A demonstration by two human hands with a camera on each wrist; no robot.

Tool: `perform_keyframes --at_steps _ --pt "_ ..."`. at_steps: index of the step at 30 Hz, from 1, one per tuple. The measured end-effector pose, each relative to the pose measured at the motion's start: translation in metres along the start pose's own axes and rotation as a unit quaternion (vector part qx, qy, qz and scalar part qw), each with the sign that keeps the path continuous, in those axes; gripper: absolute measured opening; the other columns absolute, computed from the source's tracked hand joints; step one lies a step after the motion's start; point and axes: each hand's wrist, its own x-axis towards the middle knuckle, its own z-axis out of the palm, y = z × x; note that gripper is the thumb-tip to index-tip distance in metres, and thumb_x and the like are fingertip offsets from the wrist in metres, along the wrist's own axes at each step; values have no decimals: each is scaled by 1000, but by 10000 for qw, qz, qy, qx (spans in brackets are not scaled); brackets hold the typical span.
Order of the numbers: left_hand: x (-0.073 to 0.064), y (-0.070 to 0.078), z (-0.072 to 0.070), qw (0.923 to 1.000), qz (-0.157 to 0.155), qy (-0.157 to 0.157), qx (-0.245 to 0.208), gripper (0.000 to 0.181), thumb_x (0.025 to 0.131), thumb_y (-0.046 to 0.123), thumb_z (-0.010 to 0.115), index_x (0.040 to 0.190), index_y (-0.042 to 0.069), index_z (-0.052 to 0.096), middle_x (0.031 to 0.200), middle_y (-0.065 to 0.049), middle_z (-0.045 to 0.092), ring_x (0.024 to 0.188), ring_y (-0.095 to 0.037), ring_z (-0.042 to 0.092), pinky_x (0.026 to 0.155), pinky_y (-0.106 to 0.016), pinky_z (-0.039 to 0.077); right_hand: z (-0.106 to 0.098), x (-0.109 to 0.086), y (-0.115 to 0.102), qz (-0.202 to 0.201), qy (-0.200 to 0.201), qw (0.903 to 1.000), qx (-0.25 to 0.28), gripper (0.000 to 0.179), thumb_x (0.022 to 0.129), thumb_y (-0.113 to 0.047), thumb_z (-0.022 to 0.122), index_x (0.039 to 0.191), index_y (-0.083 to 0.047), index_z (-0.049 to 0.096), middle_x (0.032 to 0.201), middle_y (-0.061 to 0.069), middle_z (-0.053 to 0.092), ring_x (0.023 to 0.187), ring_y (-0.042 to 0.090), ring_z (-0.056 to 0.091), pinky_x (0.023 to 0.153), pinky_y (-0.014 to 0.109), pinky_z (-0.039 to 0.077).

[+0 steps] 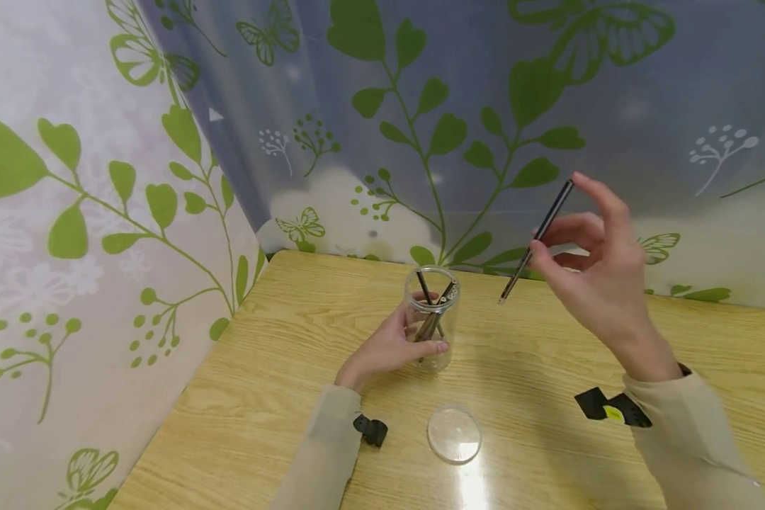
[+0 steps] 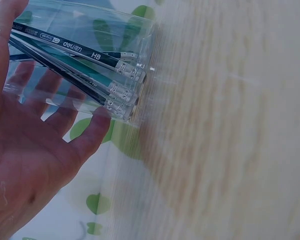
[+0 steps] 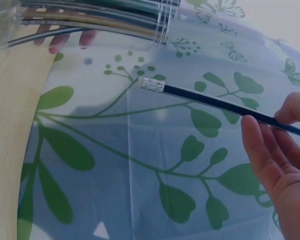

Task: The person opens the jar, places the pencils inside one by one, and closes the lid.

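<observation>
My left hand (image 1: pixel 395 343) grips a clear jar (image 1: pixel 443 354) that stands upright on the table, its fingers curled round the wall. Several dark pencils (image 2: pixel 80 52) lean inside, eraser ends down; one bears the letters HB. Raised above the table to the right of the jar, my right hand (image 1: pixel 605 276) pinches a single dark pencil (image 1: pixel 535 241) between thumb and fingers. That pencil slants, with its silver ferrule and eraser (image 3: pixel 151 83) at the lower end. A round clear lid (image 1: pixel 455 435) lies flat on the table in front of the jar.
The wood-grain table (image 1: pixel 242 418) meets a patterned cloth (image 1: pixel 382 177) at its back and left sides, printed with green leaves and butterflies. Black straps (image 1: pixel 371 431) sit at both wrists over beige sleeves (image 1: pixel 688 425).
</observation>
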Motion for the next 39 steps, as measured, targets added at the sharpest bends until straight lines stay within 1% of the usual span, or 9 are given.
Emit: perform_keyframes --at_steps 8,16,22,25,28,31,33,36,39 --pt "0 2 -1 9998 174 -31 96 80 87 30 83 151 45 38 153 3 52 145 -23 46 120 -57 34 11 4 -11 -146 55 9995 280 80 79 23 68 149 3 35 97 -16 69 84 2 70 73 13 58" --pt "0 1 0 9999 95 -11 66 81 88 34 82 155 40 36 156 6 48 147 -25 42 122 -58 31 23 11 -18 -473 209 9964 678 72 83 18 69 145 7 34 99 -8 71 84 6 71 73 15 58" --pt "0 2 0 9999 130 -49 7 83 89 34 81 157 34 34 154 5 52 147 -25 42 122 -58 31 36 16 -20 -593 247 9924 1050 68 86 14 69 144 8 35 99 -4 71 84 8 72 72 17 59" --pt "0 2 0 9999 153 -56 33 83 89 34 81 157 33 33 154 3 52 146 -26 43 121 -59 31 42 17 -20 -615 156 9932 973 69 85 16 68 145 8 34 100 -6 70 86 7 72 71 17 59" --pt "0 2 0 9999 144 -72 24 82 89 33 81 156 36 33 155 0 51 145 -27 45 120 -60 33 47 18 -19 -647 77 9947 800 71 84 18 68 146 7 34 101 -6 69 88 4 71 72 16 59" --pt "1 3 0 9999 64 -73 -33 82 88 33 82 154 41 34 154 -1 52 144 -28 47 119 -61 33 52 19 -16 -692 8 9955 654 72 83 19 68 146 5 36 99 4 70 90 1 71 72 15 58" --pt "0 3 0 9999 27 -74 -75 83 88 33 82 155 41 34 153 0 53 144 -29 47 119 -62 32 56 19 -13 -717 -72 9958 568 73 83 19 68 147 3 37 98 11 70 91 -1 70 72 14 58" --pt "-1 4 0 9998 -67 -66 -148 83 88 34 82 155 40 34 152 6 54 145 -31 45 119 -63 31 62 19 -7 -824 -191 9955 422 73 83 19 68 148 2 38 97 18 70 90 0 69 72 13 57" --pt "-1 4 0 9998 -104 -65 -186 81 88 35 82 154 41 35 150 13 54 146 -34 44 118 -64 32 68 18 0 -965 -343 9944 255 73 83 19 68 148 1 39 97 19 70 88 9 71 72 12 56"
